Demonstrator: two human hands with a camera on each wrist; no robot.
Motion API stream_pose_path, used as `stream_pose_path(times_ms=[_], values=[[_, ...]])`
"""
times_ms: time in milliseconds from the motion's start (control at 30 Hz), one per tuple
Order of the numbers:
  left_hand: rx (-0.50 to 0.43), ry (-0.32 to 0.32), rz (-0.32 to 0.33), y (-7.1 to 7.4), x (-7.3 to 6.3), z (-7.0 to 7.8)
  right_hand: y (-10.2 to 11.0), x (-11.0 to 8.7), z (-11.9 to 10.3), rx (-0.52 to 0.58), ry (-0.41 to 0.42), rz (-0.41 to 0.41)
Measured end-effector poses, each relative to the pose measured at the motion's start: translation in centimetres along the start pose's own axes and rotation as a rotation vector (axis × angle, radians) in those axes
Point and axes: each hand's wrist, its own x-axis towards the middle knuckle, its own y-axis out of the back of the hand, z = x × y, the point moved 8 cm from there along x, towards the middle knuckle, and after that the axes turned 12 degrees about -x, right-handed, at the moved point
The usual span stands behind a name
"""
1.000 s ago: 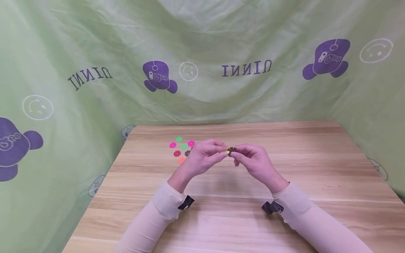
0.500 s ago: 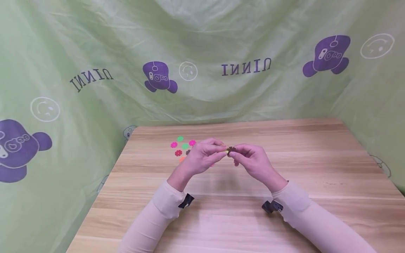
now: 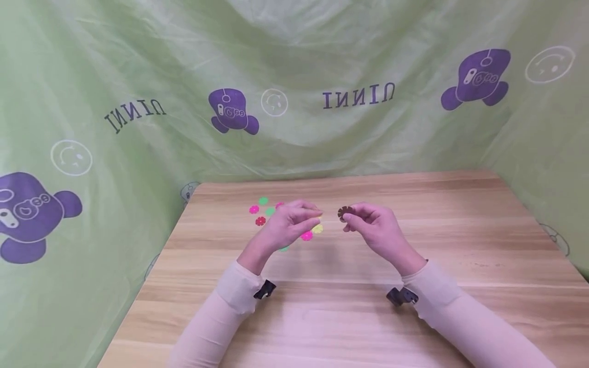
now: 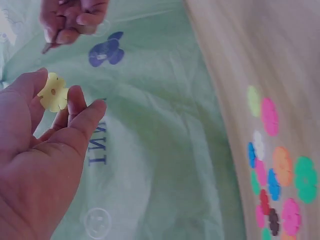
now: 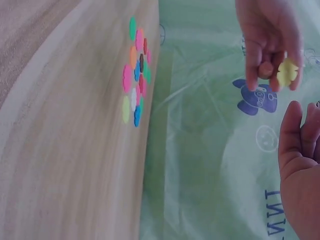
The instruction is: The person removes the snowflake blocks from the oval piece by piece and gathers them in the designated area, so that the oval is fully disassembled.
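Observation:
My left hand (image 3: 286, 225) pinches a yellow flower-shaped disc (image 4: 53, 93) with small slots round its rim. The right wrist view shows the same yellow disc facing the camera, by the left fingertips. Across a short gap, my right hand (image 3: 376, 229) grips a dark brown notched disc (image 3: 344, 213) between thumb and fingers. In the left wrist view only a thin dark edge of it shows. Both hands are raised above the table, and the two discs are apart.
On the wooden table (image 3: 414, 317), several flower discs lie in a loose cluster, among them a pink disc (image 3: 254, 209), a red disc (image 3: 260, 221) and a pale yellow disc (image 3: 317, 228). My left hand hides part of it. A green printed curtain (image 3: 294, 143) hangs behind.
My hands were together, with the yellow and brown discs touching or nearly so. Now they have drawn apart, left hand to the left and right hand to the right, each keeping its disc.

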Motion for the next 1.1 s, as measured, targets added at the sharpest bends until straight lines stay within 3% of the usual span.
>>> stream_pose_path(times_ms=[233,333,400,500,667,833,1100], values=[[-0.043,0.048,0.052,0.7,-0.3,-2.1,-0.1,0.1,0.7,0.059,-0.013,-0.015],[-0.048,0.116,0.060,1.0,-0.5,-3.7,-0.1,0.0,0.8,0.065,-0.021,-0.017],[0.010,0.195,0.029,0.9,-0.7,-5.1,-0.1,0.0,0.9,0.072,-0.026,-0.021],[0.156,0.306,-0.075,0.2,-1.2,-7.5,-0.2,0.0,0.9,0.078,-0.036,-0.028],[0.307,0.434,-0.198,-0.4,-2.2,-10.5,-0.4,-0.1,1.0,0.096,-0.044,-0.047],[0.373,0.476,-0.215,-0.2,-2.6,-11.6,-0.5,-0.1,1.1,0.096,-0.041,-0.054],[0.366,0.508,-0.172,0.9,-2.7,-11.2,-0.6,-0.2,1.3,0.091,-0.049,-0.066]])
